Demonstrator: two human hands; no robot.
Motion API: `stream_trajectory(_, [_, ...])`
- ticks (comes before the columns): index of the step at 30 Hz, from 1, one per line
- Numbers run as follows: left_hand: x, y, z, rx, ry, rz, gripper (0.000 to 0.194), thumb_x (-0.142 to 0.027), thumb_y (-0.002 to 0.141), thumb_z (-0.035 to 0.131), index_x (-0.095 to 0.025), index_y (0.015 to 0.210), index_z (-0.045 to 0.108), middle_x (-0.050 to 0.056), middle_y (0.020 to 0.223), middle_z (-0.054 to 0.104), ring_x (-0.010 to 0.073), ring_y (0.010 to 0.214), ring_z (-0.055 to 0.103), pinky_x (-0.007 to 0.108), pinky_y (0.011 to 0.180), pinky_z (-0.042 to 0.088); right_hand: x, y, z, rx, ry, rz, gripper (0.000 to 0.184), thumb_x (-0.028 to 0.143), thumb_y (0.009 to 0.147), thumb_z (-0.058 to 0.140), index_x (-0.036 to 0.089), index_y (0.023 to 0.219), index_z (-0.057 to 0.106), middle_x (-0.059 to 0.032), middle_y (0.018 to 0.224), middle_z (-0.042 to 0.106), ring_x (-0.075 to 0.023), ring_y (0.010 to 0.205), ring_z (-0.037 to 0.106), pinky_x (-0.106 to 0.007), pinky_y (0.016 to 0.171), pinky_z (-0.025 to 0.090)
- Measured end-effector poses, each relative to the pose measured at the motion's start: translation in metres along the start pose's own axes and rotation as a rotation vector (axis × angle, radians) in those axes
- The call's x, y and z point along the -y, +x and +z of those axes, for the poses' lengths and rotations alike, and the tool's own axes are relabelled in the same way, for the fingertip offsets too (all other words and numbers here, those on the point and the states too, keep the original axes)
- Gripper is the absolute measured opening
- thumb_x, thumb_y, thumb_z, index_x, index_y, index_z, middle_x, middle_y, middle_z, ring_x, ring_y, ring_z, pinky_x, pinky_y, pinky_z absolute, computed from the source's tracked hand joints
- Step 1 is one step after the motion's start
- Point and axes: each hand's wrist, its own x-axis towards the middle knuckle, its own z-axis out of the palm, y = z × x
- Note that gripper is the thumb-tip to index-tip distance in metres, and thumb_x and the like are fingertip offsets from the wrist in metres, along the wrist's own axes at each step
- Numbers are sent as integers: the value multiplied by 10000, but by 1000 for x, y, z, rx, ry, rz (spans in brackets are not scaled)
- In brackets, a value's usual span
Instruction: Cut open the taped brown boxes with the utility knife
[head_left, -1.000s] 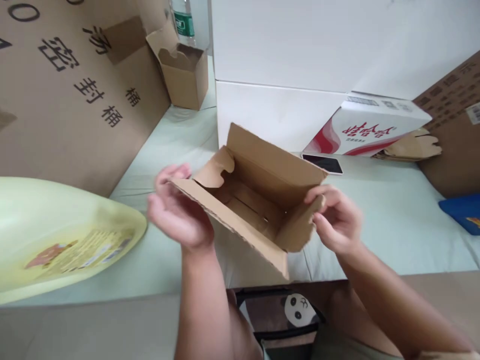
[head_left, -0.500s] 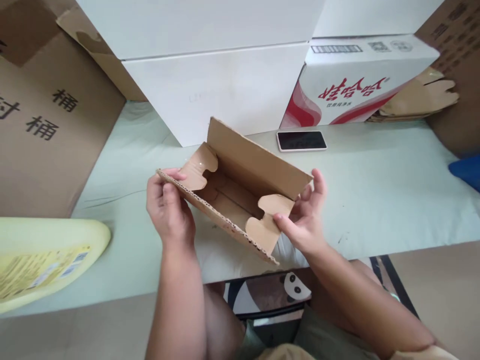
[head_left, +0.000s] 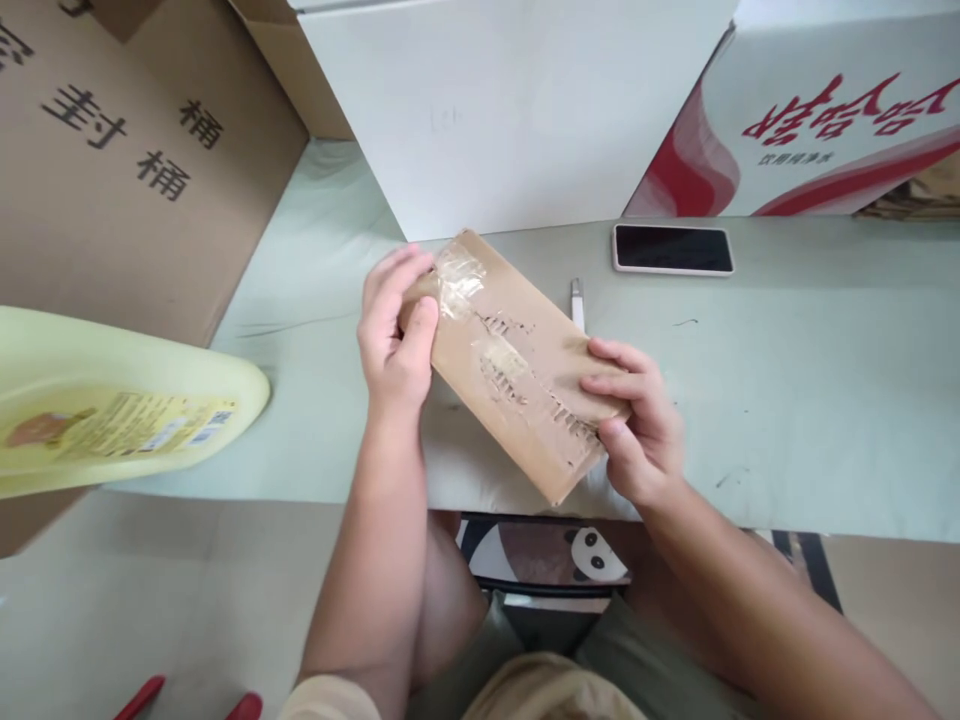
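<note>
Between my two hands is a small brown cardboard box (head_left: 517,300), tilted, with a torn, taped face towards me. Clear tape (head_left: 460,280) is crumpled at its upper left corner, and ragged cardboard runs along the middle seam. My left hand (head_left: 397,320) grips the upper left end, thumb on the near edge and fingers over the far side. At the lower right end my right hand (head_left: 637,415) holds on, with its fingers on the face and the thumb at the corner. The inside of the box is hidden.
On the pale green cloth surface (head_left: 817,400) lie a phone (head_left: 673,249) and a thin white-handled tool (head_left: 577,304), partly behind the box. White cartons (head_left: 517,120) stand at the back. A yellow bottle (head_left: 150,400) and a large brown carton (head_left: 127,220) are at left.
The box has turned over: its open inside with flaps faced me before, and now a taped, torn face does. Both hands have shifted grip. The view has moved, and the white-handled tool now shows.
</note>
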Motion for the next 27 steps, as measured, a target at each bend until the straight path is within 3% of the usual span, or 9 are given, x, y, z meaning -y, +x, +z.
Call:
stream_trajectory(3, [-4,4,-7,62,3,30,237,-400,1002,621,-298,1108,807,47,1293,720,275,1278,668,461,1179,530,-1,1,1,-7,29,-15,255,437,1024,517,297,1165,677,-92,1405,627,-341,1280,647,-554,1077,550])
stream_trajectory(6, [-8,7,-11,98,6,36,222,-306,1001,625,-307,1105,821,41,1283,729,262,1246,683,446,1156,550,-1,2,1,-18,-4,-20,242,448,1010,532,288,1119,678,-103,1374,631,-347,1265,647,-559,1073,544])
stream_trajectory(15, [-9,4,-8,56,68,11,255,-411,1037,595,-303,1133,805,47,1404,685,285,1361,628,492,1233,492,-10,-5,4,-35,93,-11,368,542,1003,473,303,1201,672,-84,1414,591,-354,1310,589,-602,1129,493])
stream_trajectory(22, [-8,2,-2,29,49,1,237,-319,1033,585,-311,1116,807,38,1368,685,268,1344,638,485,1259,470,-12,-9,5,-25,98,15,403,570,1008,426,304,1174,680,-79,1437,569,-359,1350,563,-617,1154,475])
stream_trajectory(27, [-10,2,0,24,64,-58,250,-308,1024,575,-323,1090,816,28,1360,667,275,1362,608,490,1260,471,-11,-8,4,8,149,-14,376,526,1024,451,323,1237,685,-54,1470,565,-326,1353,569,-560,1154,490])
